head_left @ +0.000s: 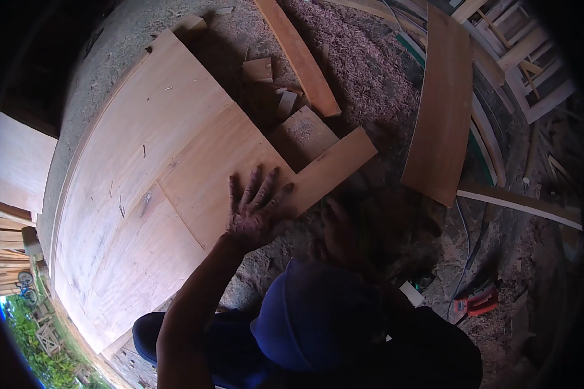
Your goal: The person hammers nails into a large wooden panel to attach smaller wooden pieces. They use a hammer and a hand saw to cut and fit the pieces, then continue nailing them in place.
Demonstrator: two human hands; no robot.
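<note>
My left hand (256, 207) lies flat with fingers spread on an L-shaped plywood piece (207, 168). That piece rests on a large plywood sheet (123, 142) lying on the ground. My right hand (334, 230) is a dark, blurred shape in shadow just right of the piece's near edge; whether it holds anything is unclear. A blue cap (311, 318) and dark clothing fill the lower middle of the view.
Sawdust and shavings (363, 71) cover the ground. A long plank (298, 55) and small offcuts (259, 68) lie beyond the sheet. A wide brown board (441, 104) and wooden frames (519, 52) lie to the right. A red tool (477, 301) sits at the lower right.
</note>
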